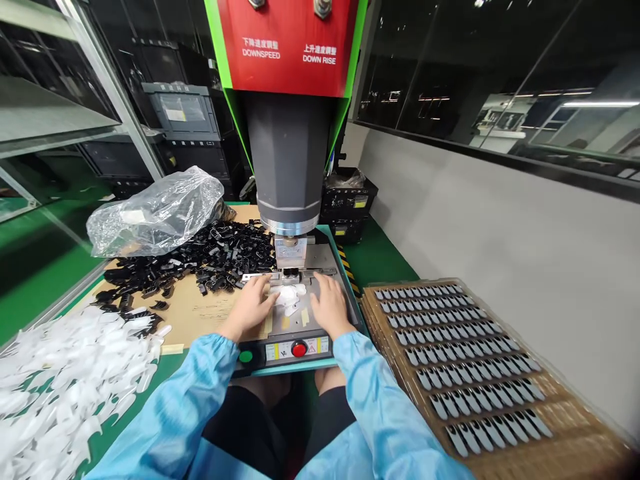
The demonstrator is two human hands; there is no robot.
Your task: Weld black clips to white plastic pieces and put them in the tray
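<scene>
A red and grey press point(290, 100) stands over a metal base plate point(323, 263). My left hand point(253, 307) rests on the plate, its fingertips touching small white plastic parts point(290, 297) that lie below the press head. My right hand point(329, 305) lies flat on the plate just right of those parts, fingers together; whether it holds anything I cannot tell. Both arms wear light blue sleeves. A red button point(299, 349) and a green button point(245, 357) sit on the panel at the plate's front edge.
A heap of black plastic pieces point(200, 257) lies on cardboard left of the press, with a crumpled clear bag point(157, 213) behind. White plastic parts point(65, 373) are piled at near left. A tray of grey parts in rows point(465, 360) sits right, beside a wall.
</scene>
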